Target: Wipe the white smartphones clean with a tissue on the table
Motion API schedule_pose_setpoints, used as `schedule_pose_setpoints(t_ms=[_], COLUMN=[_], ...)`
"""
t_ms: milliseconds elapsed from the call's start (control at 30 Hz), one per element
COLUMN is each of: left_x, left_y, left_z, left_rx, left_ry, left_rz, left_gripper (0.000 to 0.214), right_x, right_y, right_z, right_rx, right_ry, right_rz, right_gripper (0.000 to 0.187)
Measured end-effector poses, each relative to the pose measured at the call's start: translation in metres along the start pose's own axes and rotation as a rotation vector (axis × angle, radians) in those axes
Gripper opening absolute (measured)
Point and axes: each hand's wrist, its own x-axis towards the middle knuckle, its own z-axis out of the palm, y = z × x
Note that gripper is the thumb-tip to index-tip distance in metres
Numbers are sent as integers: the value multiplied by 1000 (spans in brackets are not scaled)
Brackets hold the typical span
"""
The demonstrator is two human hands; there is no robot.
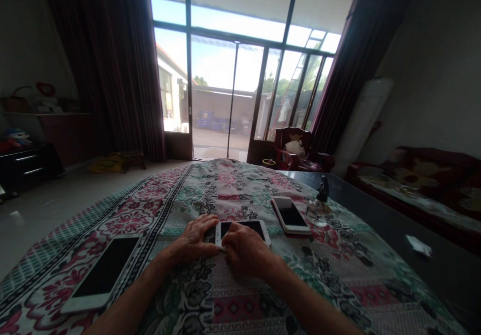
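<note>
A white smartphone (265,231) lies flat and sideways on the table, its dark screen facing up. My left hand (193,237) grips its left end, with the fingertips at the far corner and the thumb at the near corner. Over the screen, my right hand (248,252) is closed with its fingers curled down. A small whitish bit shows under those fingertips, too hidden to name. Just right of the hands lies a second white phone (291,215), screen up. A larger white phone or tablet (103,267) rests at the left, beside my left forearm.
A clear spray bottle with a black top (322,195) stands beyond the second phone. The patterned tablecloth (225,280) covers the round table. A crumpled white tissue (419,246) lies on the dark surface at right. A wooden armchair (296,147) stands near the glass doors.
</note>
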Motion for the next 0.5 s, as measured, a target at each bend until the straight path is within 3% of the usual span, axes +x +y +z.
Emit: schedule_pose_setpoints(t_ms=[233,500], left_x=[1,1], left_y=[3,2], left_z=[-3,-3], left_rx=[-2,-2], left_ry=[-11,4], left_rz=[2,10], left_gripper=[74,76], right_x=[22,37], right_y=[11,10], right_z=[17,19], right_rx=[-43,-63], right_ry=[148,137], right_rz=[111,148], right_gripper=[22,25])
